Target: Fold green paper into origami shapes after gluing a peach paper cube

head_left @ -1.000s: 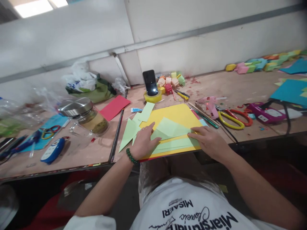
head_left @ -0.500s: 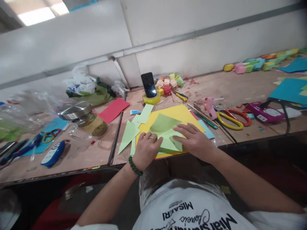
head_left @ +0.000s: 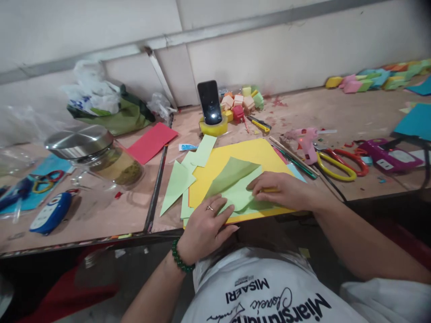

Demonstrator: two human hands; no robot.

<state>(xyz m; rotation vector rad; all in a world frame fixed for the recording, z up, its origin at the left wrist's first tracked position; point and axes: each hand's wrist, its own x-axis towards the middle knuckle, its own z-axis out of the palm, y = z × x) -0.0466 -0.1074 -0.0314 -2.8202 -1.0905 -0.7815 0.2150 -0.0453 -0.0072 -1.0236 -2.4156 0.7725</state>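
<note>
A creased light-green sheet of paper (head_left: 232, 181) lies on a larger yellow sheet (head_left: 205, 172) at the table's front edge, its far part folded up and shaded. Over its near left edge my left hand (head_left: 210, 226) lies with fingers apart, pressing on the paper. On the opposite side, the curled fingers of my right hand (head_left: 279, 190) grip the sheet's right part; the thumb is partly hidden. Cut light-green pieces (head_left: 177, 184) overlap at the yellow sheet's left.
Behind the sheets, a phone (head_left: 210, 103) leans in a yellow tape roll (head_left: 213, 128). To the right are a pink glue gun (head_left: 307, 143), scissors (head_left: 336, 168) and a purple device (head_left: 390, 154). A glass jar (head_left: 116, 163) and red paper (head_left: 153, 142) are at left.
The green sheet now has its far part raised in a fold. My left hand has slid nearer the table edge and flattened; my right hand has curled its fingers. The view has tilted down.
</note>
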